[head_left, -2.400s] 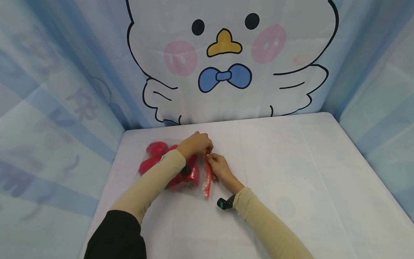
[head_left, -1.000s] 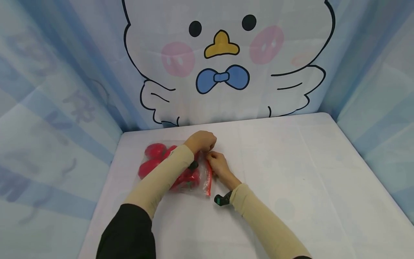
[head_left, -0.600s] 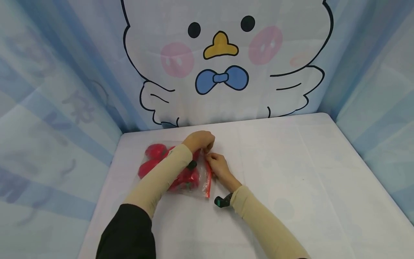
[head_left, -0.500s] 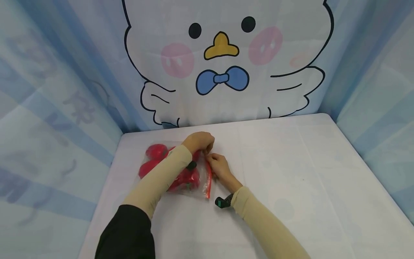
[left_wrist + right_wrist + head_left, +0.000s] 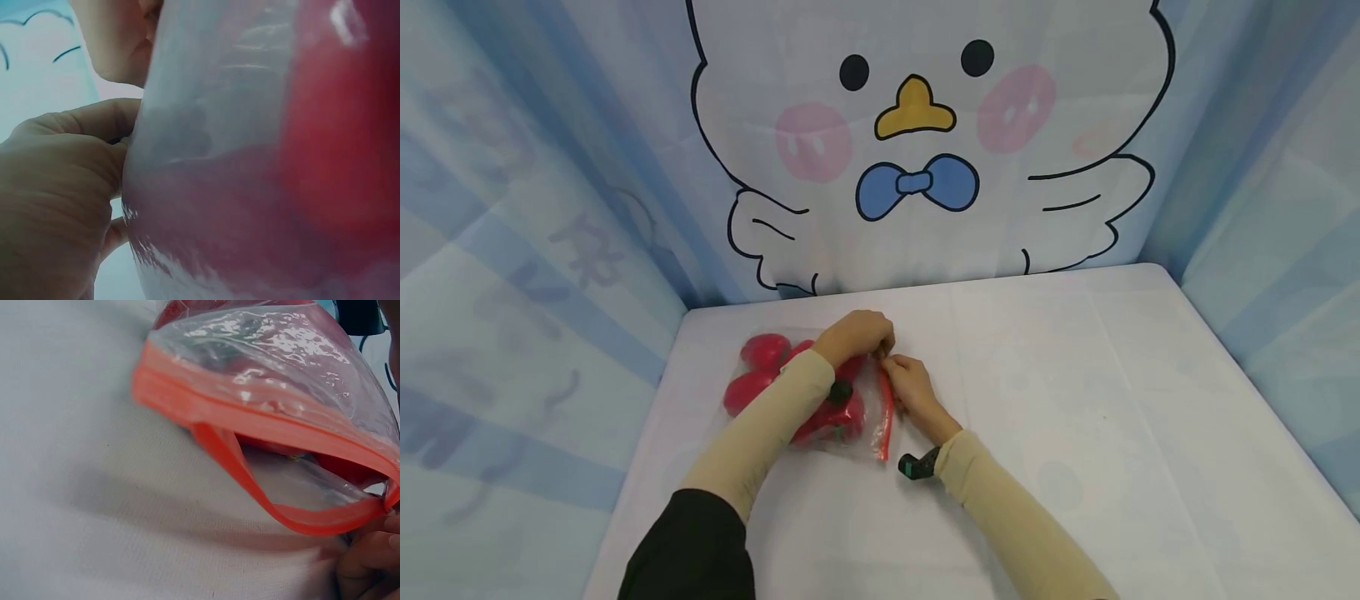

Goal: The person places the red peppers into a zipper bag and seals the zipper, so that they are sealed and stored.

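A clear plastic zip bag (image 5: pixel 872 429) with a red-orange closure strip (image 5: pixel 262 428) lies on the table, holding several rounded red vegetables (image 5: pixel 750 389) with bits of green on them. My left hand (image 5: pixel 857 332) reaches over the bag and pinches the far end of its mouth. Right beside it, my right hand (image 5: pixel 913 390) pinches the same edge from the right. In the right wrist view the strip is parted into two bands, with a gap between them. The left forearm hides part of the bag, and the fingertips are mostly covered in the head view.
A white-covered table (image 5: pixel 1060 400) extends right and toward the front. Behind it hangs a curtain (image 5: pixel 917 242) with a cartoon bird, and curtains flank both sides. A small black camera (image 5: pixel 917 465) sits at my right wrist.
My left hand shifted right along the bag's mouth, then back slightly left and nearer, close to the right hand. The right hand stayed nearly in place, and the strip's near end swung slightly.
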`<state>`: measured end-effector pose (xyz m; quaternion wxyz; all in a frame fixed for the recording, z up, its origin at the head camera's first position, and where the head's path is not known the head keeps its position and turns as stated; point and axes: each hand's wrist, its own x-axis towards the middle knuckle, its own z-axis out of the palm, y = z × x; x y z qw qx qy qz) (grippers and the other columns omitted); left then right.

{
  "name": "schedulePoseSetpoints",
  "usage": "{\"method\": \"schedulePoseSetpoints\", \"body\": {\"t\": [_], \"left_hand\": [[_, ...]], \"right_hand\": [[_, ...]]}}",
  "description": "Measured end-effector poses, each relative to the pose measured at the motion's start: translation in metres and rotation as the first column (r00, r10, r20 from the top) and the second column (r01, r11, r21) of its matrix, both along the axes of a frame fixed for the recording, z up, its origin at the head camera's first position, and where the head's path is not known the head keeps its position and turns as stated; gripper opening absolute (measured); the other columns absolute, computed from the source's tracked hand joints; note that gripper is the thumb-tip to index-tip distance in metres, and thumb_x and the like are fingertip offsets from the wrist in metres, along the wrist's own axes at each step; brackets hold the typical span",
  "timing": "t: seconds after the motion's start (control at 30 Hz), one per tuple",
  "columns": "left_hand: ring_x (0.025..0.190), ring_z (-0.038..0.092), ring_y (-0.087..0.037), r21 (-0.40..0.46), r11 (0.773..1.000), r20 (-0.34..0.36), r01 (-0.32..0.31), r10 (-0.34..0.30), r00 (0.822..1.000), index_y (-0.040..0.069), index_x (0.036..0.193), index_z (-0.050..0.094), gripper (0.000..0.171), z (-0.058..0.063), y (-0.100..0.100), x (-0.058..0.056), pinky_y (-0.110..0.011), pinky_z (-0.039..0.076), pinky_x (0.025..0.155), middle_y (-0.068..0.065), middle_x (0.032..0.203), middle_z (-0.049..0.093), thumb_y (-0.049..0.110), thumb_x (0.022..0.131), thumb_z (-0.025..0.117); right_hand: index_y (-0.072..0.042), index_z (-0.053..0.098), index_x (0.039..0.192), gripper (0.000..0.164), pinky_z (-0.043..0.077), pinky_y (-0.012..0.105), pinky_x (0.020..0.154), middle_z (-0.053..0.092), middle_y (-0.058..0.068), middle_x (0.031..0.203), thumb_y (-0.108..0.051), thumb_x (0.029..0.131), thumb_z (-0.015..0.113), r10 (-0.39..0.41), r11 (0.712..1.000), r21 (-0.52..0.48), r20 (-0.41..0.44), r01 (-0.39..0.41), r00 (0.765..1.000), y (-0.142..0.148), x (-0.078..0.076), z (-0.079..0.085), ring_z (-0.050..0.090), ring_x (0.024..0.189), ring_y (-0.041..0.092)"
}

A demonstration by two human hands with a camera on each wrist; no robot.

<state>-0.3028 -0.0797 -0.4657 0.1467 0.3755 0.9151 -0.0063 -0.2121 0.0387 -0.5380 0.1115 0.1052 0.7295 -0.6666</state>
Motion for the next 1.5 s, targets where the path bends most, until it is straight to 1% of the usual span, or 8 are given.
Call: {"method": "schedulePoseSetpoints", "body": {"t": [0.27, 0.47, 0.67, 0.87, 1.03, 1.17, 1.37, 1.5], "left_hand": [[0.083, 0.055, -0.015, 0.029, 1.000, -0.033, 0.001, 0.000, 0.999, 0.017, 0.084, 0.082, 0.023, -0.007, -0.005, -0.001, -0.034, 0.054, 0.085, 0.000, 0.088, 0.074, 0.000, 0.089, 0.066], [0.090, 0.065, -0.018, 0.010, 1.000, -0.057, -0.005, 0.005, 0.998, 0.016, 0.091, 0.084, 0.024, -0.008, -0.006, -0.003, -0.038, 0.058, 0.091, -0.001, 0.097, 0.078, 0.000, 0.090, 0.067], [0.090, 0.066, -0.019, 0.011, 1.000, -0.044, -0.008, 0.008, 0.999, 0.016, 0.091, 0.084, 0.025, -0.007, -0.007, -0.006, -0.038, 0.058, 0.092, 0.000, 0.098, 0.078, -0.001, 0.091, 0.066], [0.090, 0.062, -0.016, -0.011, 1.000, 0.070, -0.024, 0.025, 0.997, 0.015, 0.092, 0.083, 0.016, 0.003, -0.008, -0.007, -0.034, 0.056, 0.090, 0.000, 0.098, 0.077, 0.005, 0.091, 0.070], [0.089, 0.058, -0.015, -0.071, 0.997, 0.220, -0.041, 0.055, 0.974, 0.013, 0.098, 0.081, 0.013, 0.018, -0.007, -0.005, -0.031, 0.052, 0.085, -0.002, 0.099, 0.075, 0.013, 0.093, 0.069], [0.095, 0.058, -0.015, -0.103, 0.994, 0.247, -0.045, 0.069, 0.966, 0.014, 0.102, 0.079, 0.018, 0.022, -0.006, -0.002, -0.032, 0.051, 0.088, -0.003, 0.106, 0.074, 0.020, 0.091, 0.067], [0.084, 0.055, -0.014, -0.076, 0.997, 0.201, 0.006, 0.009, 0.980, 0.011, 0.095, 0.077, 0.015, 0.017, -0.007, 0.001, -0.027, 0.048, 0.076, -0.002, 0.093, 0.072, 0.023, 0.090, 0.070], [0.074, 0.049, -0.012, -0.050, 0.995, 0.158, 0.084, -0.075, 0.985, 0.007, 0.089, 0.074, 0.012, 0.015, -0.007, 0.004, -0.023, 0.042, 0.067, -0.001, 0.081, 0.066, 0.015, 0.091, 0.066]], "right_hand": [[-0.017, 0.049, 0.068, 0.033, 0.025, 0.024, 0.042, 0.036, -0.007, 0.054, -0.026, 0.099, 0.059, -0.028, 0.999, 0.025, -0.015, 0.028, 1.000, -0.002, 0.002, -0.001, 0.029, 0.044, 0.008], [-0.017, 0.050, 0.065, 0.031, 0.025, 0.023, 0.048, 0.036, -0.008, 0.057, -0.022, 0.094, 0.058, -0.065, 0.996, 0.055, -0.039, 0.067, 0.997, -0.007, 0.007, 0.001, 0.032, 0.051, 0.008], [-0.017, 0.052, 0.067, 0.027, 0.024, 0.023, 0.043, 0.035, -0.008, 0.056, -0.024, 0.093, 0.058, -0.058, 0.997, 0.044, -0.015, 0.058, 0.998, -0.008, 0.013, 0.001, 0.028, 0.046, 0.007], [-0.014, 0.061, 0.075, 0.022, 0.024, 0.023, 0.040, 0.037, -0.008, 0.056, -0.024, 0.095, 0.059, -0.028, 0.998, 0.060, -0.017, 0.028, 0.999, -0.007, 0.019, 0.000, 0.027, 0.042, 0.008], [-0.011, 0.064, 0.079, 0.022, 0.025, 0.022, 0.040, 0.040, -0.008, 0.056, -0.023, 0.097, 0.060, -0.012, 0.999, 0.047, -0.026, 0.013, 1.000, -0.005, 0.021, 0.000, 0.029, 0.043, 0.007], [-0.012, 0.062, 0.077, 0.023, 0.026, 0.022, 0.039, 0.036, -0.008, 0.053, -0.024, 0.097, 0.061, -0.002, 0.999, 0.032, -0.012, 0.003, 1.000, -0.002, 0.020, -0.001, 0.029, 0.041, 0.007], [-0.012, 0.058, 0.075, 0.026, 0.026, 0.021, 0.040, 0.033, -0.008, 0.051, -0.021, 0.099, 0.060, 0.010, 1.000, 0.005, -0.012, -0.010, 1.000, 0.001, 0.020, -0.001, 0.029, 0.042, 0.007], [-0.011, 0.059, 0.077, 0.026, 0.027, 0.022, 0.040, 0.033, -0.008, 0.051, -0.021, 0.101, 0.059, 0.017, 1.000, -0.002, -0.017, -0.017, 1.000, 0.003, 0.020, -0.001, 0.029, 0.042, 0.007]]}}
